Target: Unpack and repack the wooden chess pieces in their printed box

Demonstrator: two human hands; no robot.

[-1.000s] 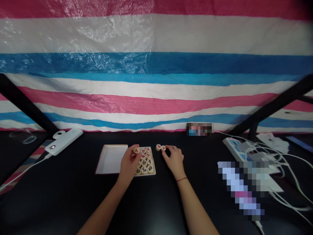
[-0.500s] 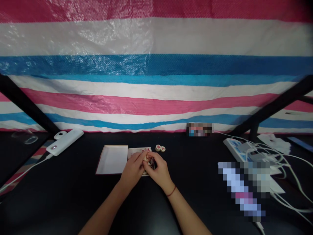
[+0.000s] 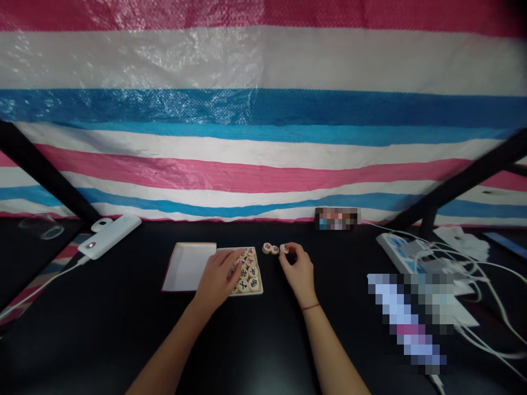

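Observation:
My right hand pinches a round Chinese chess piece with a red character, beside two other red-marked pieces on the black table. Those two sit side by side, behind and to the right of an open box. Inside this shallow box lie several cream pieces with red or black characters. Over the box's left part rests my left hand, its fingers stretched over the pieces and its thumb apart. Some pieces are hidden beneath it, and I see nothing held in it.
The white-lined box lid lies left of the box. A white power bank with a cable is at the back left. On the right are a power strip, tangled white cables and a blurred long object. Striped sheeting hangs behind.
My right hand has moved right, away from my left hand and the box, carrying a chess piece to the end of the pair. My left hand has shifted slightly left, uncovering more pieces.

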